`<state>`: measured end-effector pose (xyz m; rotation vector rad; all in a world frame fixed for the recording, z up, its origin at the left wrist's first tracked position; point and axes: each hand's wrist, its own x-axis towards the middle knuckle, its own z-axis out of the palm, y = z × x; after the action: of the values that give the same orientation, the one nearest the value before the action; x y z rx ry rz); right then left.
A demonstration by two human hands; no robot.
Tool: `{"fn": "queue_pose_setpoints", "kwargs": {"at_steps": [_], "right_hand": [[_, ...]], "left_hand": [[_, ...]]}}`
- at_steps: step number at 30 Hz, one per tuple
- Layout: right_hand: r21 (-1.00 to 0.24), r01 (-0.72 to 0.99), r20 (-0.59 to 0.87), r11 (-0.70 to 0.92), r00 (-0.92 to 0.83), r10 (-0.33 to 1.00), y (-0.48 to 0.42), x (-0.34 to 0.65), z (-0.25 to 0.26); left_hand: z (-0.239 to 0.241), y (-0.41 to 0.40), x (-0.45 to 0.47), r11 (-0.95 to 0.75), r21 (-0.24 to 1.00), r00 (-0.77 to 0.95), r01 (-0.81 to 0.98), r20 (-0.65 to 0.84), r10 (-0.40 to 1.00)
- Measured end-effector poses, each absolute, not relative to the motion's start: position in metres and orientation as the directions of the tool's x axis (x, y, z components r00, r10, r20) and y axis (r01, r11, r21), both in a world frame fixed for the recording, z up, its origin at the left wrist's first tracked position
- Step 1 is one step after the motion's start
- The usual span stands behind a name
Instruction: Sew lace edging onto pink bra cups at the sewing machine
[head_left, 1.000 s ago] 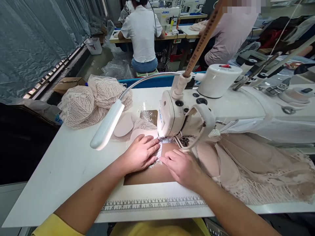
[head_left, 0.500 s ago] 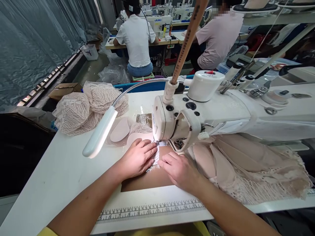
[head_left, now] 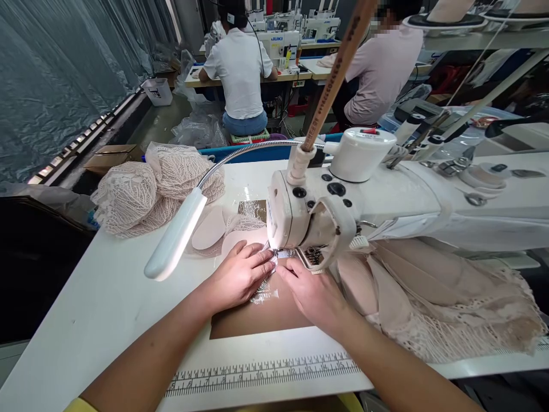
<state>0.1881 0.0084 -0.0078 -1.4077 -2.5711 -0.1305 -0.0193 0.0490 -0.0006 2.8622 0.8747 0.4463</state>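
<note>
My left hand lies flat, fingers together, pressing a small strip of pale lace fabric against the table just in front of the needle of a white sewing machine. My right hand rests beside it, fingertips pressed on the same strip near the presser foot. The strip lies over a brown panel set in the table. Both hands touch the fabric; the fingertips nearly meet under the machine head.
A heap of beige lace garments lies right of the machine, another lace pile at the back left. A gooseneck lamp hangs over the left side. A ruler strip runs along the front edge. Two people sit at machines behind.
Both hands have slid the strip forward toward the needle; the right hand's fingertips have moved up under the machine head. The view has shifted slightly.
</note>
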Motion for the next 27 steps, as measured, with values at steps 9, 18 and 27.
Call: {"fn": "queue_pose_setpoints", "kwargs": {"at_steps": [9, 18, 27], "right_hand": [[-0.094, 0.907, 0.101, 0.410, -0.401, 0.911, 0.0129, 0.1844, -0.0120], [-0.162, 0.857, 0.212, 0.490, -0.454, 0.865, 0.0121, 0.1880, -0.0107], [-0.197, 0.834, 0.282, 0.516, -0.456, 0.844, 0.0127, 0.1916, -0.0151]], "left_hand": [[-0.0011, 0.0549, -0.0185, -0.790, 0.189, 0.762, 0.583, 0.211, 0.612], [-0.0021, 0.0560, -0.0192, -0.763, 0.110, 0.744, 0.636, 0.173, 0.645], [0.0001, 0.0532, -0.0191, -0.741, 0.056, 0.728, 0.670, 0.147, 0.670]]}}
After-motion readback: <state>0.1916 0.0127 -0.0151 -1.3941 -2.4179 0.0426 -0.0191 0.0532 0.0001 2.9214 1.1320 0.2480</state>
